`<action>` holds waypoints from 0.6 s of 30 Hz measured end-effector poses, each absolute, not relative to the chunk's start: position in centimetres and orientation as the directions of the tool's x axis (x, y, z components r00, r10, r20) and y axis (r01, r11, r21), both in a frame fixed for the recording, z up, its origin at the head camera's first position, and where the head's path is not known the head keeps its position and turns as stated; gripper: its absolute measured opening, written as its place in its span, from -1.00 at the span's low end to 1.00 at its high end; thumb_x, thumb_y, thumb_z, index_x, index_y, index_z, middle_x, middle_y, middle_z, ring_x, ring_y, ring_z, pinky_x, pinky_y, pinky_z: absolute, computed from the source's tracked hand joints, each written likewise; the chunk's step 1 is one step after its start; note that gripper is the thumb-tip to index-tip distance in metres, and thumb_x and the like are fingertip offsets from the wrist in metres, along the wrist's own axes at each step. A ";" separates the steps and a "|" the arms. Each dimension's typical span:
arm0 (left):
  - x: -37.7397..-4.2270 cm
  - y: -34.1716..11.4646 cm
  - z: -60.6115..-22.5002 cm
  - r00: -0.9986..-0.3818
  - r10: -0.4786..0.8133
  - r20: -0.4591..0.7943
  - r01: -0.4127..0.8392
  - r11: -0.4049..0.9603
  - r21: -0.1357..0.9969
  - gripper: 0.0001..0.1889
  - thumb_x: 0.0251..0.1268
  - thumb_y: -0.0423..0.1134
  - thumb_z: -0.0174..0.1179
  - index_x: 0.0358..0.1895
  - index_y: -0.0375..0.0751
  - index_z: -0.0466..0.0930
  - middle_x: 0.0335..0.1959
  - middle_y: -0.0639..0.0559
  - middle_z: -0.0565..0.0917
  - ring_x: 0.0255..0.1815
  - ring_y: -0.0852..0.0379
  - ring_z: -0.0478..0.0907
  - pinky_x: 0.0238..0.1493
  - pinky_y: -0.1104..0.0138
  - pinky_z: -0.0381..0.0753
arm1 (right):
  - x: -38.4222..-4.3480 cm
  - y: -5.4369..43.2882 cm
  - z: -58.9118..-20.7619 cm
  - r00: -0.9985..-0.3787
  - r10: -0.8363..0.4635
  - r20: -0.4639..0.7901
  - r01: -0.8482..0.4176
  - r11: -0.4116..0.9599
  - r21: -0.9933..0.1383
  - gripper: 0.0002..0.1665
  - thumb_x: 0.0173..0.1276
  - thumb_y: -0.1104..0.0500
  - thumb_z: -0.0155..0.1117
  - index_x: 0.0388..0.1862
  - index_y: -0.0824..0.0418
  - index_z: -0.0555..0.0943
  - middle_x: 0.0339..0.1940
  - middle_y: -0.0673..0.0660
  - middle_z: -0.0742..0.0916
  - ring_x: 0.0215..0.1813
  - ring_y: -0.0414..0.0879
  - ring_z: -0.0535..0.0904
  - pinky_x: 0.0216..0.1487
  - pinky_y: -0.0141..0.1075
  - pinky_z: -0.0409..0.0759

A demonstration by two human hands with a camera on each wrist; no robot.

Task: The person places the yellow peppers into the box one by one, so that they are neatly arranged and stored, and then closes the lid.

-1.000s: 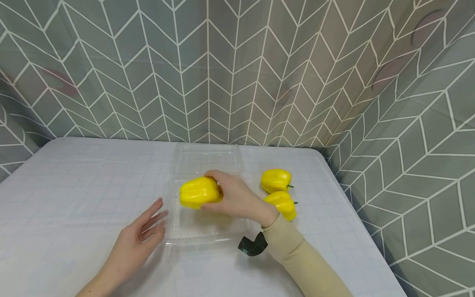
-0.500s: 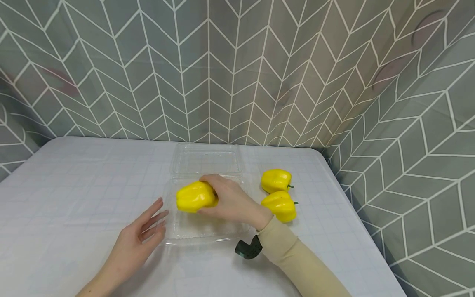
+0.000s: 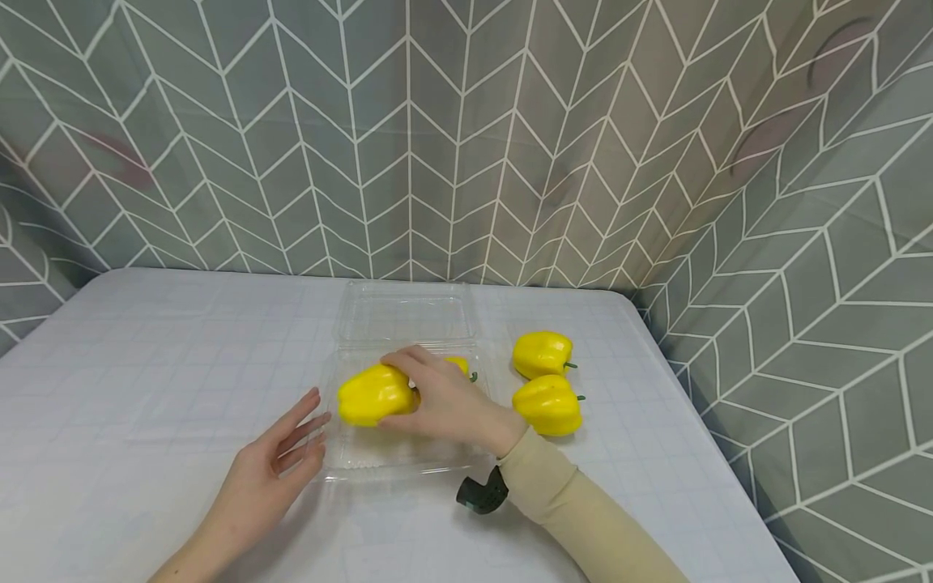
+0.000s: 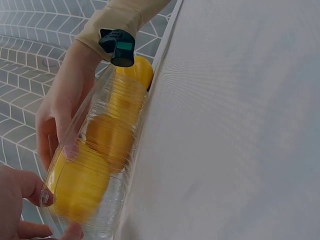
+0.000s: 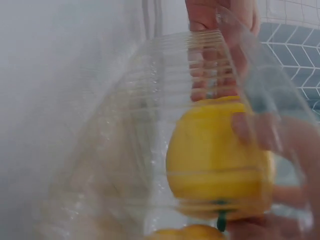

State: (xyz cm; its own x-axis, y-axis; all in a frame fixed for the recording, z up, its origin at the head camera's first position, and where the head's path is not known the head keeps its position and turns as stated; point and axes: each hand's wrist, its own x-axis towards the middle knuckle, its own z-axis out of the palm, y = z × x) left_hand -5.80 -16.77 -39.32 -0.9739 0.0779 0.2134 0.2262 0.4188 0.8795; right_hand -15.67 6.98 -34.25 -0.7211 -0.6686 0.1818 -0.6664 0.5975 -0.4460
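Note:
My right hand (image 3: 448, 401) grips a yellow bell pepper (image 3: 372, 395) from its stem end, over the left part of a clear plastic clamshell container (image 3: 408, 465). Through the container's wall, the right wrist view shows this pepper (image 5: 210, 155) with its green stem and my thumb on its side. Another yellow pepper (image 3: 457, 364) lies inside, mostly hidden behind my right hand in the head view. My left hand (image 3: 273, 457) is at the container's left edge, fingers extended and slightly bent. Left fingertips (image 4: 46, 197) are right at the rim in the left wrist view.
Two more yellow bell peppers (image 3: 543, 354) lie on the table right of the container. The container's lid (image 3: 408, 312) is folded back toward the curtain (image 3: 437, 162). A white cloth covers the table (image 3: 182, 364). A dark wrist camera (image 3: 483, 492) hangs under my right sleeve.
My right hand has moved left and toward me, lower into the container, with the pepper. The pepper inside has come into view behind it. My left hand stays in place.

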 end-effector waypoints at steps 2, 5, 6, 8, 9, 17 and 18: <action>-5.8 -16.8 -39.3 -0.974 0.078 0.214 0.227 0.418 0.880 -0.36 0.44 -0.34 0.19 0.54 -0.08 0.23 0.51 -0.06 0.33 0.17 0.47 0.55 0.07 0.65 0.61 | -15.6 6.8 -34.4 -0.727 -0.665 0.171 -0.660 0.608 -0.440 -0.19 0.20 -0.11 0.50 0.38 0.12 0.45 0.27 0.02 0.57 0.16 -0.11 0.59 0.24 -0.33 0.62; -5.7 -16.8 -39.4 -0.973 0.079 0.218 0.231 0.418 0.878 -0.36 0.44 -0.34 0.19 0.53 -0.09 0.24 0.52 -0.04 0.31 0.18 0.47 0.55 0.07 0.65 0.61 | -15.4 6.6 -34.6 -0.731 -0.662 0.167 -0.660 0.622 -0.422 -0.18 0.20 -0.14 0.50 0.38 0.12 0.46 0.27 0.02 0.59 0.15 -0.12 0.60 0.23 -0.35 0.63; -5.7 -16.8 -39.4 -0.972 0.079 0.221 0.233 0.420 0.877 -0.36 0.44 -0.34 0.19 0.53 -0.09 0.24 0.52 -0.03 0.31 0.18 0.48 0.55 0.07 0.65 0.62 | -15.4 6.6 -34.6 -0.733 -0.660 0.165 -0.659 0.628 -0.414 -0.17 0.19 -0.14 0.50 0.38 0.11 0.46 0.28 0.02 0.59 0.16 -0.12 0.60 0.23 -0.36 0.62; -5.7 -16.7 -39.4 -0.970 0.079 0.228 0.240 0.424 0.873 -0.37 0.43 -0.35 0.20 0.53 -0.10 0.25 0.53 -0.03 0.31 0.18 0.49 0.54 0.07 0.65 0.61 | -15.3 6.5 -34.8 -0.734 -0.658 0.168 -0.660 0.633 -0.405 -0.17 0.19 -0.15 0.50 0.37 0.12 0.46 0.28 0.03 0.60 0.16 -0.12 0.61 0.23 -0.37 0.63; -5.7 -16.7 -39.4 -0.969 0.080 0.232 0.244 0.427 0.871 -0.37 0.43 -0.35 0.20 0.53 -0.11 0.25 0.53 -0.03 0.30 0.18 0.50 0.53 0.07 0.65 0.61 | -15.3 6.5 -34.9 -0.734 -0.658 0.169 -0.661 0.636 -0.399 -0.17 0.19 -0.15 0.50 0.38 0.12 0.46 0.28 0.03 0.60 0.17 -0.12 0.61 0.23 -0.37 0.63; -5.7 -16.7 -39.3 -0.968 0.076 0.239 0.248 0.444 0.861 -0.36 0.43 -0.35 0.20 0.52 -0.16 0.24 0.52 -0.08 0.31 0.18 0.60 0.47 0.06 0.68 0.59 | -15.0 6.1 -35.4 -0.750 -0.640 0.166 -0.653 0.679 -0.335 -0.17 0.23 -0.19 0.46 0.38 0.12 0.44 0.29 0.08 0.60 0.31 0.00 0.54 0.37 -0.24 0.56; -5.7 -16.7 -39.3 -0.968 0.075 0.240 0.248 0.446 0.860 -0.36 0.43 -0.35 0.20 0.52 -0.16 0.24 0.52 -0.08 0.31 0.18 0.60 0.47 0.05 0.69 0.59 | -14.9 6.0 -35.4 -0.753 -0.637 0.164 -0.651 0.685 -0.327 -0.17 0.23 -0.20 0.45 0.39 0.12 0.44 0.29 0.09 0.61 0.35 0.04 0.52 0.41 -0.20 0.54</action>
